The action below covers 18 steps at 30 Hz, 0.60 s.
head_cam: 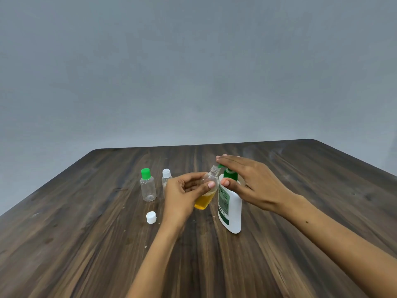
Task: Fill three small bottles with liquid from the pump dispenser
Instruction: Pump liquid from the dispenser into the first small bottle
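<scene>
We see loose white cap (151, 217) nearest on table (86, 244). Left hand (182, 193) grips tilted uncapped bottle (207, 190), part yellow liquid, neck under nozzle. Right hand (250, 182) flat on dispenser (230, 208) pump, fingers straight. Behind: green-capped bottle (147, 185), white-capped bottle (165, 179) part-hidden by left hand.

A big brown wooden table (86, 244) with dark stripes fills the bottom; behind it stands a plain grey wall (193, 61); the light is soft.
</scene>
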Tool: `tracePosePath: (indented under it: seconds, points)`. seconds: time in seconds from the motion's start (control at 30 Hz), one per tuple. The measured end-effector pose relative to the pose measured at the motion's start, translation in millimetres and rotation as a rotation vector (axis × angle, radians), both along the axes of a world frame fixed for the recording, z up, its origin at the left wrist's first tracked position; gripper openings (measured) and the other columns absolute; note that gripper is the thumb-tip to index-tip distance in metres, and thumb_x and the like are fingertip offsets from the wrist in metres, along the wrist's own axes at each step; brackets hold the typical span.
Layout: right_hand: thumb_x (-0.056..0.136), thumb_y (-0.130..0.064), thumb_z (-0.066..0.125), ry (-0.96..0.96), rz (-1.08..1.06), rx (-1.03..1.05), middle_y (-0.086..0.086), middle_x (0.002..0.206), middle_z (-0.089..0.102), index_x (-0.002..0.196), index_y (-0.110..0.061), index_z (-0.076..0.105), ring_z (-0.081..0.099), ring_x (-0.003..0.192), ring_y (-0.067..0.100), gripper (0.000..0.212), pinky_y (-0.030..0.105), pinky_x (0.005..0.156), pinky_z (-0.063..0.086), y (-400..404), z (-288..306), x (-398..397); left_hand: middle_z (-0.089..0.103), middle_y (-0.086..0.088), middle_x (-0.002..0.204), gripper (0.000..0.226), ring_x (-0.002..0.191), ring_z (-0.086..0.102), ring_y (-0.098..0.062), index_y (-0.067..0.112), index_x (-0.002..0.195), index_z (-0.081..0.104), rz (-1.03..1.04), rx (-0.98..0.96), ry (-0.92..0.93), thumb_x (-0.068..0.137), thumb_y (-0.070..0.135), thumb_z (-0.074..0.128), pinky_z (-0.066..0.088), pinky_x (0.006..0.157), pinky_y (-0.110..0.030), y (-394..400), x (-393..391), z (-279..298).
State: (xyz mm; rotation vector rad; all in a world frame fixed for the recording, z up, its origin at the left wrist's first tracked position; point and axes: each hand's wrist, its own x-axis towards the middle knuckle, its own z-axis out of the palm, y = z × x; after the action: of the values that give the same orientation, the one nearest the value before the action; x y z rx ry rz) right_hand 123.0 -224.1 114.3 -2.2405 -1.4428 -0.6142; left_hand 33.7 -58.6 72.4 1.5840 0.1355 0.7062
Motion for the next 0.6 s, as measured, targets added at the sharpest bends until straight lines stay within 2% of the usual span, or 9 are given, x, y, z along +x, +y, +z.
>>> tracePosePath:
  seconds: [0.17, 0.3, 0.4, 0.6]
  points:
    - [0.078, -0.083, 0.002, 0.01, -0.007, 0.015, -0.004, 0.143, 0.045, 0.14, -0.022, 0.043, 0.038, 0.134, 0.01, 0.096, 0.033, 0.107, 0.035, -0.9, 4.3, 2.6, 0.076, -0.002, 0.098, 0.034, 0.095, 0.072, -0.015, 0.013, 0.103, 0.074, 0.001, -0.009, 0.021, 0.07, 0.016, 0.082, 0.056, 0.084, -0.028, 0.4, 1.5, -4.1]
    - [0.082, -0.079, 0.007, 0.01, 0.014, 0.047, -0.002, 0.137, 0.052, 0.136, -0.019, 0.049, 0.042, 0.13, 0.009, 0.091, 0.031, 0.103, 0.038, 1.3, -2.5, 1.5, 0.076, -0.002, 0.098, 0.034, 0.095, 0.072, -0.014, 0.012, 0.104, 0.074, -0.008, -0.005, 0.023, 0.071, 0.014, 0.082, 0.056, 0.084, -0.026, 0.2, 1.4, -4.8]
    - [0.081, -0.08, 0.006, 0.015, 0.01, 0.055, -0.003, 0.139, 0.05, 0.137, -0.02, 0.048, 0.04, 0.131, 0.008, 0.092, 0.03, 0.104, 0.037, 0.7, 0.0, 2.1, 0.077, -0.001, 0.096, 0.032, 0.093, 0.072, -0.012, 0.013, 0.102, 0.074, -0.011, -0.015, 0.01, 0.071, 0.015, 0.081, 0.056, 0.081, -0.023, 0.8, 0.5, -4.3]
    - [0.081, -0.08, 0.007, 0.005, 0.008, 0.046, -0.005, 0.141, 0.048, 0.137, -0.019, 0.048, 0.039, 0.133, 0.008, 0.093, 0.033, 0.105, 0.038, 2.4, 3.6, 2.1, 0.077, -0.003, 0.097, 0.042, 0.094, 0.072, -0.015, 0.012, 0.102, 0.074, -0.018, -0.035, 0.001, 0.063, 0.025, 0.081, 0.056, 0.084, -0.028, 0.1, 0.2, -4.8]
